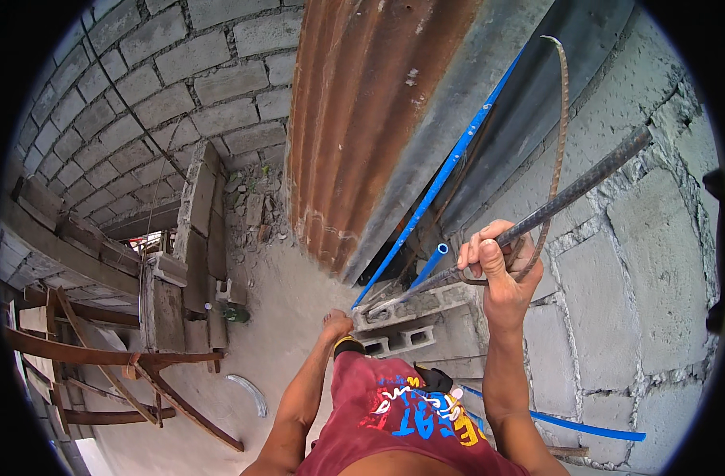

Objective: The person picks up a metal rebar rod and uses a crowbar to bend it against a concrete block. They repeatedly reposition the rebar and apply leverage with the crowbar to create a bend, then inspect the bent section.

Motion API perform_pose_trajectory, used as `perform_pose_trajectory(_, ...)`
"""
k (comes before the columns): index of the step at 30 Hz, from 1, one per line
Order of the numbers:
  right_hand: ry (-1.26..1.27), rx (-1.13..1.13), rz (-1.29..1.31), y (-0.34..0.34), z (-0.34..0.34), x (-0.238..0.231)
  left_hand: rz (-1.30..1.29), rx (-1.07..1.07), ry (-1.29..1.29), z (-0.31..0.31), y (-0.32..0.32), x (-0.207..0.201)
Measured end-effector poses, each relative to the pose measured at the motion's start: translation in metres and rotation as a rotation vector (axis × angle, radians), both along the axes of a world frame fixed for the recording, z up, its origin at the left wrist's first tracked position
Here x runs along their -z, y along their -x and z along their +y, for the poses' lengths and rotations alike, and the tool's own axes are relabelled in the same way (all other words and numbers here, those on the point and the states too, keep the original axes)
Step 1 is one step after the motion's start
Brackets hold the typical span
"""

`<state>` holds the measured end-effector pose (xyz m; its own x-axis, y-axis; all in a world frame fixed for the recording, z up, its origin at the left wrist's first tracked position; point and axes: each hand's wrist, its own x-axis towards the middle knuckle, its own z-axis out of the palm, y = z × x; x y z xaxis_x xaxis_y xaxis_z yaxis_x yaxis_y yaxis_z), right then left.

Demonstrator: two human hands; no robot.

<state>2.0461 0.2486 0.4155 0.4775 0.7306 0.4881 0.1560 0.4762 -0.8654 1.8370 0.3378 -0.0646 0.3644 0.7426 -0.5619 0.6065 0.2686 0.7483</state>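
Here's the right hand (505, 262), right of centre in the frame, fingers curled and thumb folded over, gripping a dark metal bar (580, 184). That bar slants from the upper right down toward the middle, its lower end over a hollow concrete block (430, 308); whether the two touch, I can't tell. And look, in the same fist, a bent ribbed rebar (564, 103), climbing above the hand and hooking over at the top of the frame.

Down to the left hand (338, 324), just below centre, near the foot of a long blue pipe (457, 155). Its fingers are too small to read, so open or closed, I can't say. A shorter blue tube (432, 262) shows its round open mouth right beside the bar.

Behind it all, a rusty corrugated sheet (362, 119) fills the top centre, with a grey corrugated sheet (477, 87) alongside. Rough block wall (588, 301) down the right side! Over at lower left, a wooden frame (116, 347) of crossed boards, a curved grey strip (250, 394) on the floor near it, and a green bottle (235, 314) above that, by the stacked blocks.
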Motion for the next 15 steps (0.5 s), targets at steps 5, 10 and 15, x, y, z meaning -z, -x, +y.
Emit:
perform_pose_trajectory(5, 0.02, -0.091, 0.034, 0.002, -0.015, 0.009, -0.206, 0.319, 0.573, -0.081, 0.066, -0.012)
perform_pose_trajectory(10, 0.068, -0.082, 0.066, 0.003, -0.027, 0.029, -0.745, -0.119, 0.865, -0.117, 0.079, -0.063)
perform_pose_trajectory(15, 0.14, -0.075, 0.094, 0.002, -0.034, 0.048, -0.813, -0.038, 0.774, -0.131, 0.066, -0.061)
